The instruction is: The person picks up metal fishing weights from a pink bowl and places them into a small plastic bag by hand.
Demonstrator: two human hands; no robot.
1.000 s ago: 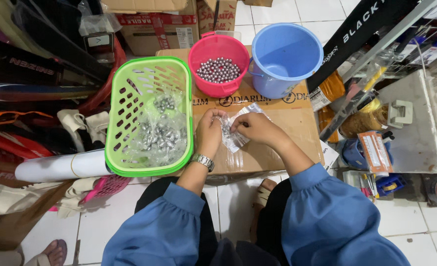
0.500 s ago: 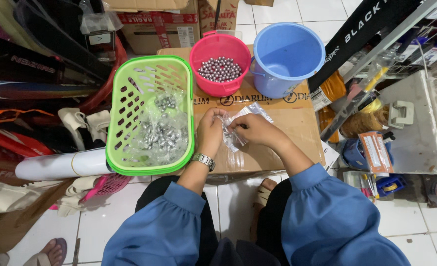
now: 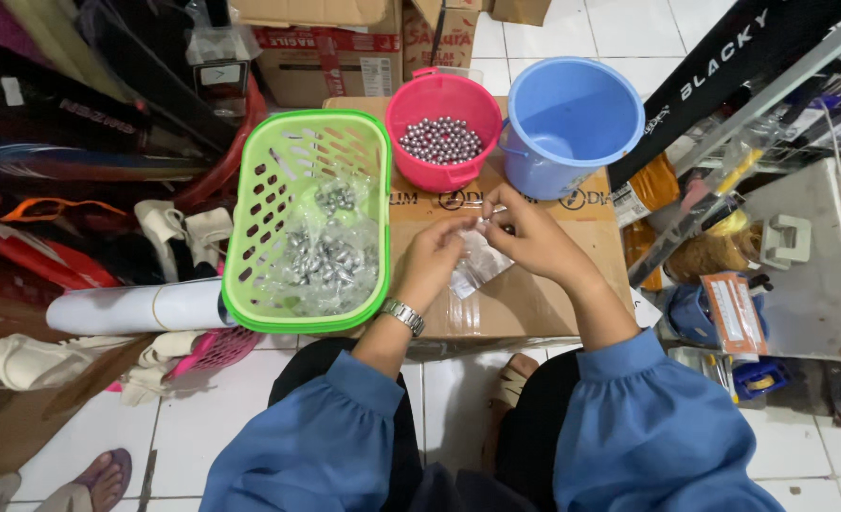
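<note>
Pinching small clear bag between left hand and right hand, fingers closed on its top, above cardboard box. Filled bags piling in green basket; loose balls remaining in pink bucket.

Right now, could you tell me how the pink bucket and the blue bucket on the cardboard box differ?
The pink bucket holds a heap of small silvery balls; the blue bucket shows only its bare bottom. The blue bucket is wider and looks taller than the pink bucket. The pink bucket stands next to the green basket, the blue bucket farther right. Both are round, plastic and upright on the cardboard box.
</note>
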